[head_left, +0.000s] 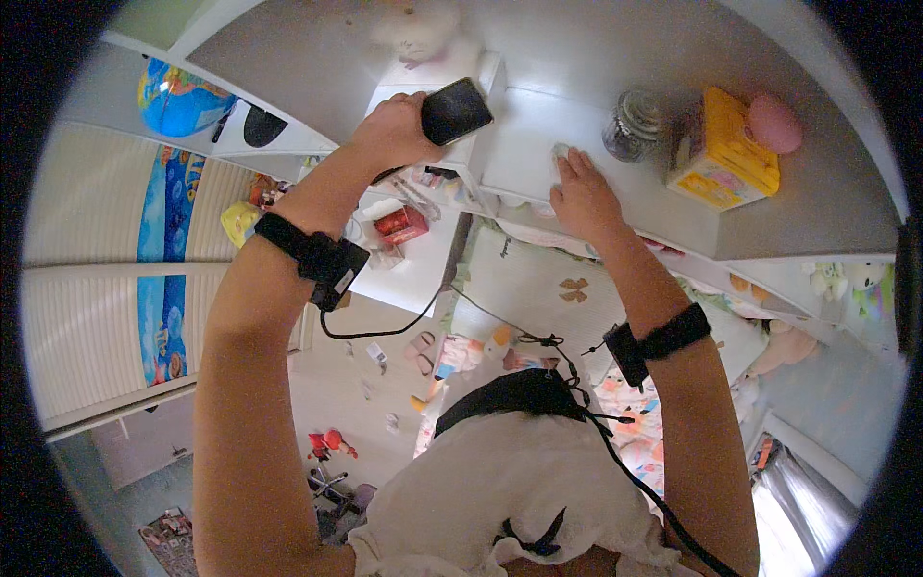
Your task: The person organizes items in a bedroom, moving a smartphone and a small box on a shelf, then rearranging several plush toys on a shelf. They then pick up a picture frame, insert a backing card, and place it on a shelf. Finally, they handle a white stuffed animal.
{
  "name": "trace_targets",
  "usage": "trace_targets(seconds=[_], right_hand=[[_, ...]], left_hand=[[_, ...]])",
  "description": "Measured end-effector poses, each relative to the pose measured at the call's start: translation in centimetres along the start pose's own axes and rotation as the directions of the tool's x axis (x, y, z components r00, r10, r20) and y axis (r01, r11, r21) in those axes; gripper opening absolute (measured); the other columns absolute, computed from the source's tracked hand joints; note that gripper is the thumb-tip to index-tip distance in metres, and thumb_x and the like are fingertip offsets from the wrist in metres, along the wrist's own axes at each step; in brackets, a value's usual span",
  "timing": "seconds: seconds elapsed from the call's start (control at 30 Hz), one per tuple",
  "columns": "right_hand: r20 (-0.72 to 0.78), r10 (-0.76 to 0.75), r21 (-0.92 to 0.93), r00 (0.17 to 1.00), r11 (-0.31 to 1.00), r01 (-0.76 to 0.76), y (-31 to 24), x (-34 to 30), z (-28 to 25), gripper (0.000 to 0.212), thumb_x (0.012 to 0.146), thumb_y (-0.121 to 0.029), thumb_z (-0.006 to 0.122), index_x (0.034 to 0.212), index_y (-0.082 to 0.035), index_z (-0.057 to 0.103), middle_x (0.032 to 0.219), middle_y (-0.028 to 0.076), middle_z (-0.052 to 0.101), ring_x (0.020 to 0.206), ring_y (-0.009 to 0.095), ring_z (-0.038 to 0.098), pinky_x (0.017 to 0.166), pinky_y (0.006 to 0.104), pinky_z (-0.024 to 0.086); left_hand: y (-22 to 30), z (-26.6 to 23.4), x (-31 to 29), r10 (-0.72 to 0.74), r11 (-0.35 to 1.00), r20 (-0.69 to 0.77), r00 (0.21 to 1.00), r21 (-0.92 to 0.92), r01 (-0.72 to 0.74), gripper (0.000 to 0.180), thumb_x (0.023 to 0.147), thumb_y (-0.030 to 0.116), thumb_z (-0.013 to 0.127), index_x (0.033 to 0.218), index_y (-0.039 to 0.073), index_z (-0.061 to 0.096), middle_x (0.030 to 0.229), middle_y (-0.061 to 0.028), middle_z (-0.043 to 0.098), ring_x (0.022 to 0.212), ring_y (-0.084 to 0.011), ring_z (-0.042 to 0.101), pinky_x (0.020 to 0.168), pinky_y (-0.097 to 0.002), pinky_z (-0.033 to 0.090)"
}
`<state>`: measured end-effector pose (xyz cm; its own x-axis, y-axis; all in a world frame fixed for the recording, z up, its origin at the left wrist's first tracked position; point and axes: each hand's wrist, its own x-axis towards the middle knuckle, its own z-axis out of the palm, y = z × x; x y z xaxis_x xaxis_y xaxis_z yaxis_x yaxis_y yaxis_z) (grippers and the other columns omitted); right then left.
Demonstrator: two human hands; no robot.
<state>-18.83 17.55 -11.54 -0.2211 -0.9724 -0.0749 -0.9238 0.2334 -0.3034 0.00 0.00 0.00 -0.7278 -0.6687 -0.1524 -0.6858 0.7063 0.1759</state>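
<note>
At the upper left my left hand (396, 133) is closed on a black, flat, phone-like slab (457, 112), held above a white ledge. My right hand (588, 200) reaches onto the white shelf (524, 115), fingers bent together over a small pale wad (561, 151), perhaps cloth or tissue, pressed on the surface. Most of the wad is hidden under the fingertips. To the right of that hand stands a clear glass jar (633, 125) with dark contents. Beyond it are a yellow box (728, 152) and a pink rounded object (775, 123) touching its side.
A blurred plush-like thing (418, 29) sits at the top. Lower down, a white desktop (409, 274) bears a red box (400, 225) and small items. A globe (181, 98) stands at the far left. Below the shelf lies a bed (538, 279); a black cable (380, 335) hangs from my left wristband.
</note>
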Motion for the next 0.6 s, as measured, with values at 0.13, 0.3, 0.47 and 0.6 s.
trace_targets(seconds=[0.13,0.3,0.47,0.6], right_hand=[[-0.026,0.0,-0.054,1.0,0.999,-0.002,-1.6,4.0,-1.0,0.052,0.075,-0.022,0.044,0.119,0.003,0.033,0.127,0.021,0.026,0.118,0.031,0.027,0.096,0.0371,0.026],[-0.003,-0.005,-0.068,1.0,0.998,0.005,-3.0,8.7,-0.1,0.051,0.074,-0.02,0.043,0.117,0.005,0.034,0.127,0.021,0.027,0.118,0.031,0.027,0.097,0.0345,0.025],[0.045,-0.001,-0.026,0.999,1.0,0.002,-4.3,11.8,0.0,0.049,0.073,-0.02,0.044,0.117,0.001,0.037,0.127,0.02,0.028,0.117,0.032,0.027,0.097,0.0352,0.026],[-0.021,-0.049,0.0,0.999,0.999,0.049,-3.8,12.5,1.3,0.047,0.073,-0.02,0.045,0.116,0.0,0.039,0.125,0.02,0.03,0.117,0.031,0.028,0.097,0.0351,0.026]], left_hand=[[-0.3,-0.4,0.2,0.056,0.998,0.009,0.998,-0.013,-0.056,0.058,0.048,0.023,0.064,0.102,0.005,0.051,0.097,-0.0189,0.053,0.093,-0.0316,0.049,0.083,-0.0342,0.04],[-0.7,-0.2,-0.2,0.032,0.999,0.01,0.999,-0.023,-0.032,0.059,0.049,0.026,0.065,0.103,0.005,0.05,0.104,-0.018,0.05,0.098,-0.0318,0.046,0.086,-0.0353,0.037],[-1.8,0.9,-1.0,0.064,0.993,-0.115,0.991,-0.09,-0.075,0.089,0.049,0.034,0.072,0.117,-0.008,0.034,0.114,-0.023,0.043,0.108,-0.0318,0.04,0.093,-0.0327,0.031],[-1.9,0.7,-3.6,0.074,0.978,-0.437,0.896,-0.145,-0.152,0.079,0.055,0.033,0.07,0.114,-0.006,0.037,0.11,-0.0235,0.045,0.102,-0.0346,0.043,0.089,-0.0351,0.034]])
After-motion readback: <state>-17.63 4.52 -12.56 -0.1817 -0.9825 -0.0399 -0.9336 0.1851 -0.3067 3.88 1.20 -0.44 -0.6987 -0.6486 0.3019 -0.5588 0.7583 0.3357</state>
